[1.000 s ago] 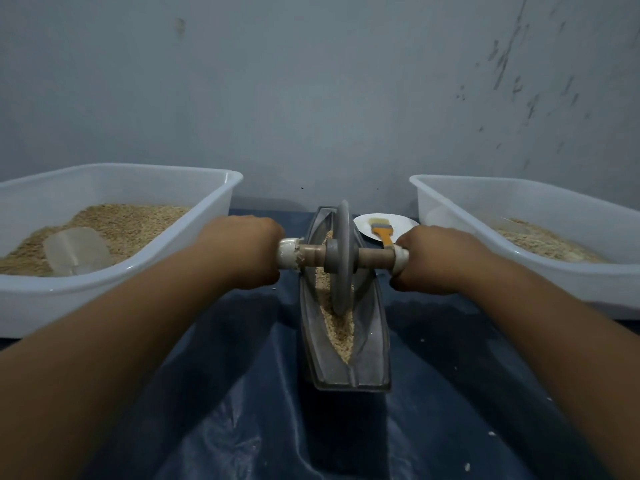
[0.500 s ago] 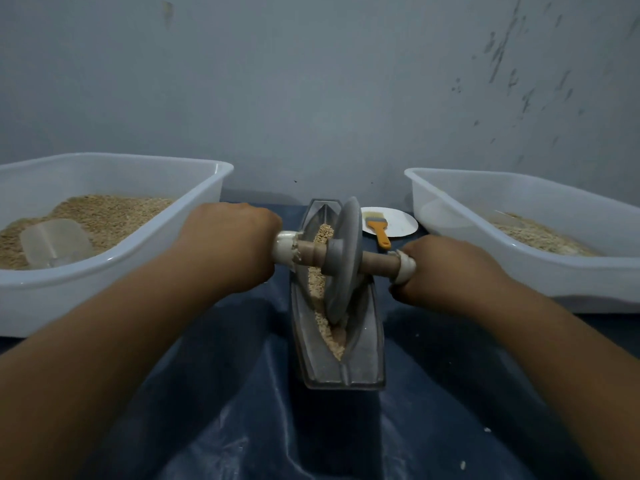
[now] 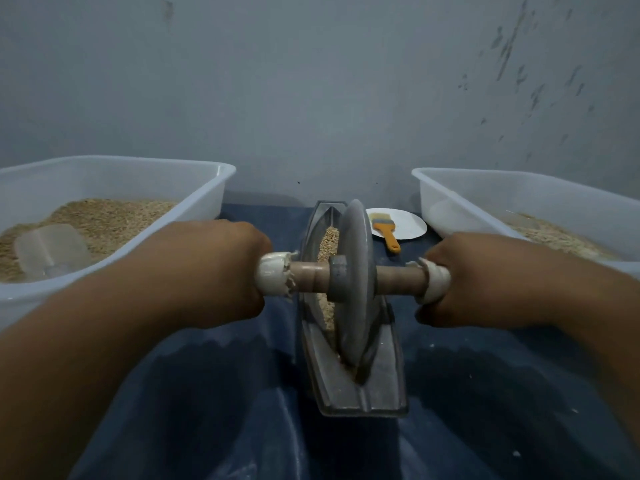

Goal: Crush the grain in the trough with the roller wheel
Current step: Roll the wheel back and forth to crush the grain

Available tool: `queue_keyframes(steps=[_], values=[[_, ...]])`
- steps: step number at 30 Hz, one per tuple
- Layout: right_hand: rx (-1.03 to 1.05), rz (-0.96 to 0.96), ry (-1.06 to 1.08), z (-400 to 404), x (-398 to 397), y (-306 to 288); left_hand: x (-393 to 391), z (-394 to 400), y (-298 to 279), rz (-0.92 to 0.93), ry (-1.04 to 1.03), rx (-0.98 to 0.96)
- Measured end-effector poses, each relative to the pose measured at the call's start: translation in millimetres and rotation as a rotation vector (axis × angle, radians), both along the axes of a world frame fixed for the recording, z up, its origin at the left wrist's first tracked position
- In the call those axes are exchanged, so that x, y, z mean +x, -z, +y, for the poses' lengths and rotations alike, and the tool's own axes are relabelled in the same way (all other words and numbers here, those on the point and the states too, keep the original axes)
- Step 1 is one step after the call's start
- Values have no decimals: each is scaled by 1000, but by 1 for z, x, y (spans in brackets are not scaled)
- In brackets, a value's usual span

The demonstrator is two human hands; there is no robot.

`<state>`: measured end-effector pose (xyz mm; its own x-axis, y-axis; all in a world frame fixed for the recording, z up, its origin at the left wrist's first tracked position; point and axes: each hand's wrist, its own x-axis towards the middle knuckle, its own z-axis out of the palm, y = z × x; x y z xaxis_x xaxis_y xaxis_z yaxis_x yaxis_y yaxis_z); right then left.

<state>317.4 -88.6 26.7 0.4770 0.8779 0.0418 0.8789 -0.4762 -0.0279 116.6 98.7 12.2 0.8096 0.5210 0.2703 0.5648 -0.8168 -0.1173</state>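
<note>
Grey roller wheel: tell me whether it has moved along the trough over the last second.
Yes. The grey roller wheel has rolled toward the person, from the middle of the grey metal trough to its near end, covering grain that lay exposed there.

The trough (image 3: 349,386) is flanked by two white tubs: the left tub (image 3: 207,188) and the right tub (image 3: 446,199). Open blue sheeting (image 3: 214,393) is left on both sides between trough and tubs. Beyond the trough, passage is blocked by the wall (image 3: 311,98); the far-right gap is occupied by a plate (image 3: 408,223) carrying a brush (image 3: 389,237).
</note>
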Motion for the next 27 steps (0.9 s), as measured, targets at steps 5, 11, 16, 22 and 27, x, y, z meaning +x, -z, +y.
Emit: queue_keyframes(steps=[5, 11, 16, 22, 27], values=[[172, -202, 44, 14, 0, 15, 13, -2, 10, -117, -27, 35], [20, -47, 7, 1, -2, 2, 3, -3, 4, -45, 4, 25], [82, -48, 7, -3, -6, 4, 3, -3, 6, -87, 13, 20], [111, -162, 15, 12, 0, 12, 10, 2, 10, -94, 6, 1], [18, 7, -35, -12, -6, -3, -3, 0, 6, -90, 9, 69]])
